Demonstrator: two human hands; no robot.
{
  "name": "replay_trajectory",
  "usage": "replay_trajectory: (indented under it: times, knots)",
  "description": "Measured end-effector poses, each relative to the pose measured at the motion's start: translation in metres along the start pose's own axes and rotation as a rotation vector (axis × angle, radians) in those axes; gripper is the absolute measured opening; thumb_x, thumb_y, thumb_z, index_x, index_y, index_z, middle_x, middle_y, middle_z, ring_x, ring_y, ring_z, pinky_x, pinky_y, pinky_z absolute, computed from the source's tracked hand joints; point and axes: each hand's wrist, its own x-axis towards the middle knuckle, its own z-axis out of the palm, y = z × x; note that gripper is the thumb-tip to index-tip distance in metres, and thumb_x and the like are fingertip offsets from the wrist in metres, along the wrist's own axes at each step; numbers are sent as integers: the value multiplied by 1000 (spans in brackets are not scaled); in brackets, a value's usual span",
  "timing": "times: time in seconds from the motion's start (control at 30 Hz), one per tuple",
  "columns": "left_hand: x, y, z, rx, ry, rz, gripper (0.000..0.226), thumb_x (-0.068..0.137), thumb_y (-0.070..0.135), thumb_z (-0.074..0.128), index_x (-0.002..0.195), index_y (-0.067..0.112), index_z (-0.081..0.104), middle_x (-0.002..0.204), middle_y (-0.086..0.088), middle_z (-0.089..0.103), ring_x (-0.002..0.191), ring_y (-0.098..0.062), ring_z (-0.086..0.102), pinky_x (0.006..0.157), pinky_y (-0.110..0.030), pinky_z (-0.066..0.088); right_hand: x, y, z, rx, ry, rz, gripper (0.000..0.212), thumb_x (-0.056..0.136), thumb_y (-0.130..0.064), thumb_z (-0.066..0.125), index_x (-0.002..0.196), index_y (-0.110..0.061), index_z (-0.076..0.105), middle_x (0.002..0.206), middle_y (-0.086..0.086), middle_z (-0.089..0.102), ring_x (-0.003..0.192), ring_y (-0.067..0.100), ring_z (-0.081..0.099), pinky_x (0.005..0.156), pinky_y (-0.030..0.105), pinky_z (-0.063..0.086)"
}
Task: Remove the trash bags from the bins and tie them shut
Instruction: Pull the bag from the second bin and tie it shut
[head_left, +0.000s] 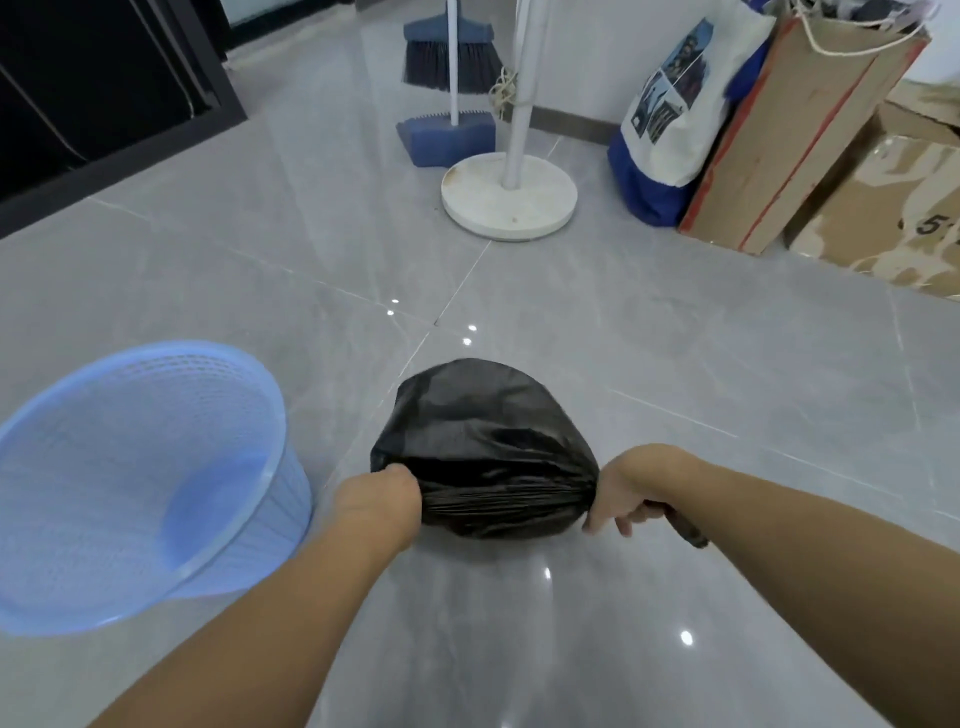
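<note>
while both hands pull it tight, one black trash bag (483, 441) sits on the grey floor (675, 364).
the left hand (376, 501) and the right hand (631, 488) each squeeze one end of the bag's top. one blue bin (140, 483) stands at 9 o'clock of the bag. one broom (449, 57), one dustpan (447, 140) and one white stand (509, 195) are at 12 o'clock. a cardboard box (883, 218) at 2 o'clock reads "5".

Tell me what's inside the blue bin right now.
Nothing shows inside the blue bin: its mesh wall and bare bottom are visible, with no liner. The black trash bag is out on the floor beside it, gripped by the left hand and right hand; its contents are hidden.
</note>
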Motion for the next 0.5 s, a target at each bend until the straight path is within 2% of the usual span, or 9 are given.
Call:
replay_trajectory:
  times: [0.03, 0.1, 0.23, 0.33, 0.4, 0.5]
  knots:
    - [1, 2, 4, 5, -36, -28, 39, 93, 20, 46, 129, 6, 45, 122, -9, 62, 112, -30, 61, 82, -36, 45, 5, 5, 0, 67, -137, -4, 46, 89, -50, 54, 101, -8, 68, 58, -1, 37, 46, 14, 29, 49, 21, 27]
    - [4, 6, 6, 138, -67, -6, 34, 92, 15, 50, 126, 9, 52, 124, -7, 62, 115, -27, 60, 91, -35, 46, 9, 15, 0, 260, -338, -78, 41, 89, -49, 56, 97, -11, 70, 55, -5, 37, 44, 10, 24, 45, 19, 23]
    - [7, 4, 19, 344, -72, 55, 29, 93, 11, 51, 120, 14, 63, 124, -4, 64, 114, -22, 61, 96, -34, 46, 13, 29, 15, 793, -590, -459, 33, 90, -43, 54, 87, -13, 67, 45, -6, 40, 35, 5, 25, 38, 17, 19]
    - [6, 12, 33, 347, -48, 61, 30, 95, 8, 48, 123, 12, 60, 126, -6, 63, 116, -24, 60, 97, -35, 46, 18, 25, 35, 1388, -618, -697, 39, 94, -41, 46, 80, -14, 71, 52, -3, 49, 37, 4, 20, 37, 16, 16]
    - [6, 22, 41, 188, -81, 35, 30, 96, 11, 45, 122, 12, 60, 125, -6, 63, 115, -26, 61, 95, -36, 47, 24, 11, 47, 1816, -615, -785, 38, 94, -39, 47, 84, -13, 71, 59, -1, 55, 39, 6, 16, 35, 17, 14]
    - [6, 40, 56, -91, -180, 69, 28, 98, 21, 41, 117, 9, 58, 122, -13, 63, 111, -31, 61, 88, -37, 48, 36, -9, 56, 2161, -498, -859, 28, 91, -37, 52, 91, -14, 69, 60, -2, 53, 36, 7, 27, 37, 19, 14]
